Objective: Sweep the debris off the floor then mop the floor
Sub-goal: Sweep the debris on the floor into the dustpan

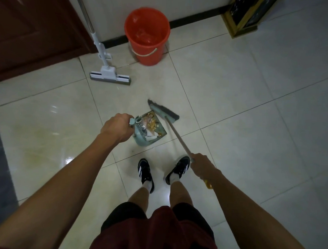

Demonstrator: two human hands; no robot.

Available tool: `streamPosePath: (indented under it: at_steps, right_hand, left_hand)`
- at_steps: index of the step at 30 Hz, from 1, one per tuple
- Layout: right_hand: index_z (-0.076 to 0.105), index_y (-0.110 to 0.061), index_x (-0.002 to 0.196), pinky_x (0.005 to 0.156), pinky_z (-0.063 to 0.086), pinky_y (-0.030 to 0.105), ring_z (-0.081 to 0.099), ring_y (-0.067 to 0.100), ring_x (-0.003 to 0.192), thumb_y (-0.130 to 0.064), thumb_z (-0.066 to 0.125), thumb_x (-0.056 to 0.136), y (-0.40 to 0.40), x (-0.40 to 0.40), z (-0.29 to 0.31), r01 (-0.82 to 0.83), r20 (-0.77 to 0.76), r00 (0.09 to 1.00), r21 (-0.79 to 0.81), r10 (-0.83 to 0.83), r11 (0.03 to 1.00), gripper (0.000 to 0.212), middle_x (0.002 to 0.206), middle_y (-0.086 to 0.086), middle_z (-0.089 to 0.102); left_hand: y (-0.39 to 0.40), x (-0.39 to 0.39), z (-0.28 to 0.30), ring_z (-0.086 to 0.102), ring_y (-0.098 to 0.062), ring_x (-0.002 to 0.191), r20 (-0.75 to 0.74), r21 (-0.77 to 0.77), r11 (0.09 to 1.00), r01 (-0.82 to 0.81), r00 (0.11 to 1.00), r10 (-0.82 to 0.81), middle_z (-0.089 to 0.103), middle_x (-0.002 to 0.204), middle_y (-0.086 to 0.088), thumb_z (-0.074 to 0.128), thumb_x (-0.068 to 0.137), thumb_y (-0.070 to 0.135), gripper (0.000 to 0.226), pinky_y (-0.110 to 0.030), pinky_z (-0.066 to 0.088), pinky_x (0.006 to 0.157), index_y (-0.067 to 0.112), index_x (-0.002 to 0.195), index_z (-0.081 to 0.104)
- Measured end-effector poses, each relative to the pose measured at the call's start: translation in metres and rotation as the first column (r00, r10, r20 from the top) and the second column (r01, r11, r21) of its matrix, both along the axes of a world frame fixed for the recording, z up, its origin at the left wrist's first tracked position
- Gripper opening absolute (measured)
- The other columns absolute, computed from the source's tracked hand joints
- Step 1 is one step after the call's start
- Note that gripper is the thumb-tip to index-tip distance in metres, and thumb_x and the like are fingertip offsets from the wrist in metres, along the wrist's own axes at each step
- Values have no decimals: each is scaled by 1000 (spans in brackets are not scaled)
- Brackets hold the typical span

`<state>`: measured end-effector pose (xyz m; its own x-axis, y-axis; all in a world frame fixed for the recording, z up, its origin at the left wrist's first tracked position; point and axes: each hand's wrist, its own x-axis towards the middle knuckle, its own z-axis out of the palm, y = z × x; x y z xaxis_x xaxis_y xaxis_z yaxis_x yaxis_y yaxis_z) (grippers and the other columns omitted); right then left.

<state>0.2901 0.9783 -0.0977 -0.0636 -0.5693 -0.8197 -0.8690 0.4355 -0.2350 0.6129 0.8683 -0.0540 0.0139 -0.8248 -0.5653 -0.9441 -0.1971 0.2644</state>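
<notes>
Left hand [116, 127], left of frame centre, is fisted around the top of the teal dustpan [148, 131] handle. The dustpan sits on the pale tiled floor [234, 112] just above the person's shoes, its open mouth facing the upper right of the frame toward the broom head. Debris [151, 123], yellowish scraps and pale bits of paper, lies inside the pan.

Right hand [201, 167], lower right of centre, is wrapped tight around the broom [163, 110] handle. The broom's long axis runs diagonally from that hand up and left to the head; the head, teal with dark bristles, lies across the pan's mouth, touching or just beside its lip, and itself slants from upper left to lower right. A yellow handle end shows below the right hand.

Sponge mop [110, 76] stands in the upper left, its head flat on the floor with long axis near horizontal and its pole rising toward the top edge, beside a brown door [33, 32]. Red bucket [147, 34] stands upright at top centre by the wall, just right of the mop. A dark framed object [252, 9] with yellow edging occupies the upper right corner.

No legible brand, label or writing on any item. The black shoes [145, 172] carry white stripes.
</notes>
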Motion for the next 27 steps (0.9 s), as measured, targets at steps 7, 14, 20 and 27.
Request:
streamPosePath:
  at_steps: [7, 14, 20, 27]
  right_hand:
    - [60, -10, 92, 42, 40, 24, 48, 12, 45, -18, 52, 99, 31, -2, 41, 294, 161, 936, 135, -313, 946, 13, 69, 7, 56]
    - [60, -29, 130, 41, 37, 24, 43, 16, 47, -18, 55, 99, 38, -23, 61, 443, 223, 861, 110, -457, 890, 34, 66, 10, 55]
    - [64, -17, 127, 41, 43, 23, 51, 20, 54, -15, 51, 97, 18, -2, 37, 302, 115, 948, -28, -298, 953, 33, 76, 8, 61]
    - [61, 0, 114, 49, 51, 25, 61, 21, 68, -10, 50, 96, -7, 31, 3, 61, 28, 998, -60, -60, 996, 23, 95, 12, 66]
  left_hand:
    - [-1, 3, 9, 64, -29, 81, -24, -1, 1000, 6, 1000, -6, 69, 93, -6, 64, 88, 25, 6, -32, 48, 68, 30, 90, 66]
    - [3, 16, 13, 66, -33, 89, -43, 6, 1000, -10, 999, 11, 70, 103, -10, 66, 87, 26, 13, -33, 49, 73, 25, 100, 70]
    - [14, 36, 13, 63, -29, 80, -26, 13, 999, -33, 999, 33, 70, 95, -6, 67, 87, 25, 6, -32, 48, 70, 30, 89, 66]
    - [15, 50, 6, 65, -31, 83, 5, 5, 998, -63, 998, 63, 67, 92, -5, 66, 87, 26, 5, -37, 55, 76, 31, 87, 65]
